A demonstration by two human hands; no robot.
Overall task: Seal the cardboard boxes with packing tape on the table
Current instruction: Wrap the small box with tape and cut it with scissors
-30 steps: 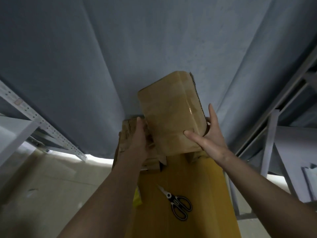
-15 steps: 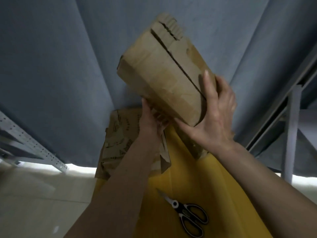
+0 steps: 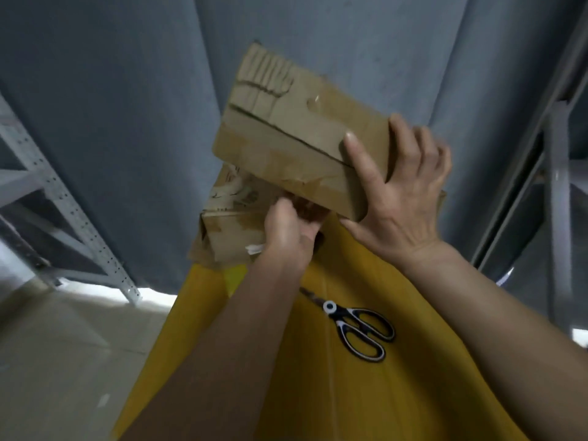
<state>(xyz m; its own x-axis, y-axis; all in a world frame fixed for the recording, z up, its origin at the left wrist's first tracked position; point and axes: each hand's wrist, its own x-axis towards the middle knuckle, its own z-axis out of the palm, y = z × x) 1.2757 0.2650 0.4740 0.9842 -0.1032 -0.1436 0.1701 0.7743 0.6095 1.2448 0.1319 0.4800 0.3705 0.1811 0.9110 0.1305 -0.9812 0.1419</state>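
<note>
A small cardboard box [image 3: 286, 138] is held tilted in the air above the far end of the yellow table [image 3: 366, 393]. Its flap seam runs across the face turned toward me, with old tape patches on it. My right hand [image 3: 394, 198] grips the box's right end, thumb across the seam and fingers wrapped behind. My left hand [image 3: 286, 230] holds the box's lower edge from underneath, fingers curled and partly hidden. Behind and below it, a second worn cardboard box [image 3: 229, 224] sits on the table's far end. No tape roll is visible.
Black-handled scissors [image 3: 356, 329] lie on the table, near my right forearm. A grey curtain [image 3: 127, 90] hangs behind. Metal shelving frames stand at the left [image 3: 57, 198] and right [image 3: 556, 186]. Pale floor [image 3: 63, 361] lies left of the table.
I have lifted the small box off the table's far end and turned it so its seam face looks toward me. My right hand shifted from the box's side to its end.
</note>
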